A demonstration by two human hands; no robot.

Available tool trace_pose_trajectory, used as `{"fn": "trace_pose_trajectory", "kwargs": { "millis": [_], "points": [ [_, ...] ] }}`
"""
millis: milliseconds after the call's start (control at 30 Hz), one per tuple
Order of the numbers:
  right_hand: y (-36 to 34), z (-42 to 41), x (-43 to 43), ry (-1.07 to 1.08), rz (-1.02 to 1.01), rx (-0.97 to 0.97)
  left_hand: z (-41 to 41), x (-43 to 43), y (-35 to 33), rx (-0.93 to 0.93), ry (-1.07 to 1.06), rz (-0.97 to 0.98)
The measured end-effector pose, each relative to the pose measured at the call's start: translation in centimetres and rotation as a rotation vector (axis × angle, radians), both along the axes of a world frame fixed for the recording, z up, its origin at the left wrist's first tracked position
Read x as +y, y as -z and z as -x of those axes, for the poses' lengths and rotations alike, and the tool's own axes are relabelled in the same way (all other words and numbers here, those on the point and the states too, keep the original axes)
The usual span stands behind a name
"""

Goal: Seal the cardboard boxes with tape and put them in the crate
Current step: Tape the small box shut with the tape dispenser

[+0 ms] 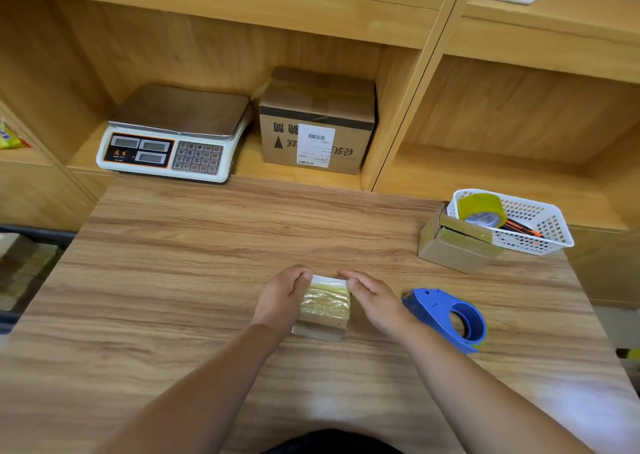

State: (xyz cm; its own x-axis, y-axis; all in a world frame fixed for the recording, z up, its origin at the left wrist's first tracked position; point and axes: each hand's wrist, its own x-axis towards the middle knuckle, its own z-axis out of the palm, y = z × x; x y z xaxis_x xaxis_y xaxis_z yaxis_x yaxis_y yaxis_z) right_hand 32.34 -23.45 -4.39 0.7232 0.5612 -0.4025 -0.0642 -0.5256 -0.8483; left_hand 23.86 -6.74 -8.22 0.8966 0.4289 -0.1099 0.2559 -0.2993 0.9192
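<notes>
Two hands (329,298) clasp small box (323,310) on wooden table (207,263).

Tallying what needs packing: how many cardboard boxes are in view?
3: a small box between both hands on the table, another beside the white basket, a large box on the shelf. More may be hidden.

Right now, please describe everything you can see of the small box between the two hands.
The small cardboard box is brown and stands on the wooden table, near its front middle. Glossy, wrinkled yellowish tape covers its top, and a white strip shows at the far edge. The left hand presses its left side and the right hand its right side, fingertips at the far corners. The blue tape dispenser lies apart, to its right.
</notes>
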Motion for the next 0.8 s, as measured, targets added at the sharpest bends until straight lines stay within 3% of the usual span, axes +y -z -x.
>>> {"fn": "trace_pose_trajectory", "kwargs": {
  "millis": [100, 300, 467, 800],
  "points": [
    [0.0, 0.4, -0.4, -0.06, 0.005, -0.002, 0.0, 0.1, -0.1, 0.015, -0.002, -0.013],
    [0.8, 1.0, -0.1, 0.066, -0.099, -0.05, -0.1, -0.3, 0.0, 0.006, -0.034, -0.023],
    [1.4, 1.1, 0.1, 0.124, -0.058, -0.163, 0.2, -0.6, -0.6, 0.053, -0.048, 0.032],
    [1.2, 1.6, 0.0, 0.2, 0.06, -0.187, 1.5, -0.7, -1.7, 0.182, 0.003, 0.098]
  ]
}}
